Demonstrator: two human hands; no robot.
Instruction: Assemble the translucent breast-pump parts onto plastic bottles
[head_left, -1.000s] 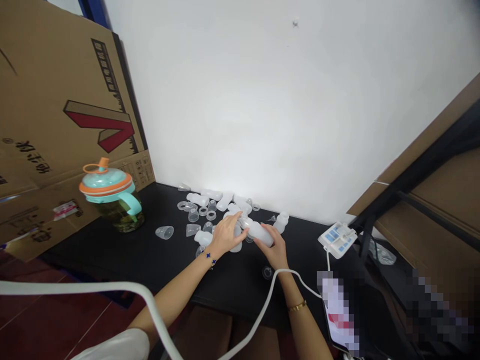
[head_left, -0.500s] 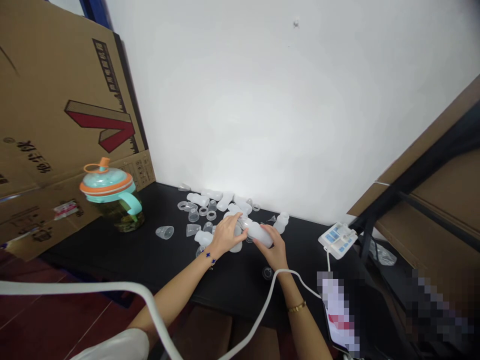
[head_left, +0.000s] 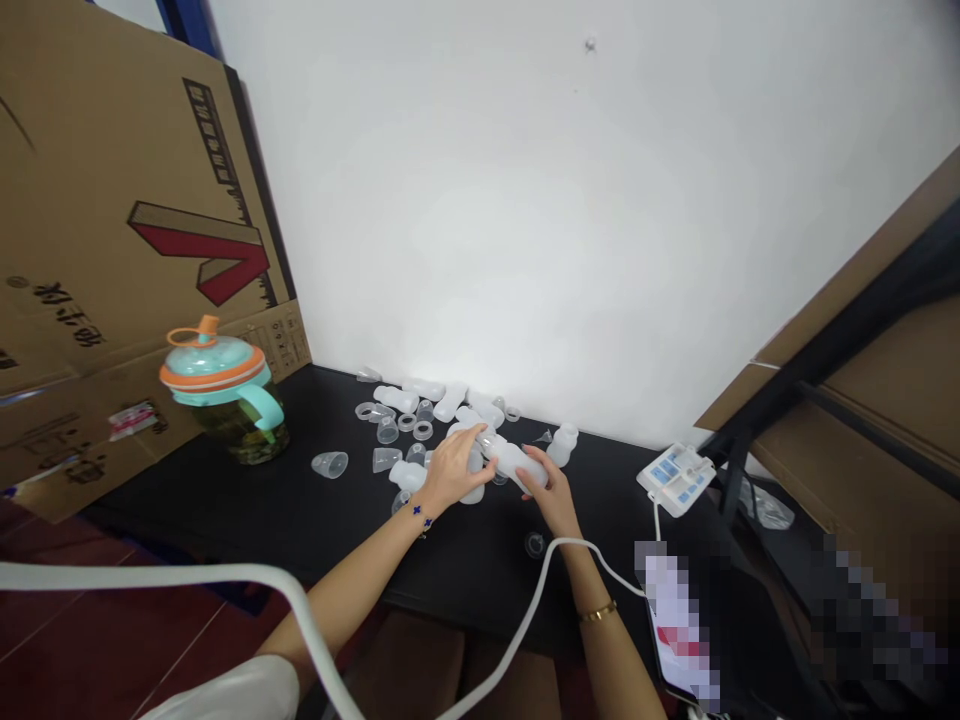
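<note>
A translucent white bottle [head_left: 511, 462] is held tilted above the black table, its neck end toward the left. My right hand [head_left: 549, 488] is wrapped round its base end. My left hand [head_left: 455, 468] has its fingers closed on the neck end, where a clear part shows between the fingertips. Behind and left of my hands lie several white bottles [head_left: 396, 400], clear rings [head_left: 423, 430] and clear caps [head_left: 387, 430]. Another white bottle [head_left: 562, 445] leans near the wall, right of the held one. A clear cap [head_left: 330, 464] lies apart at the left.
A jug with a turquoise lid [head_left: 217, 385] stands at the left before a large cardboard box [head_left: 112, 200]. On the right are a white power strip [head_left: 676, 480] and a phone [head_left: 679, 635]. A white cable [head_left: 300, 610] crosses in front of my forearms.
My right hand has shifted slightly toward the bottle's base end, and its fingers have changed their hold. My left hand stays almost where it was at the neck.
</note>
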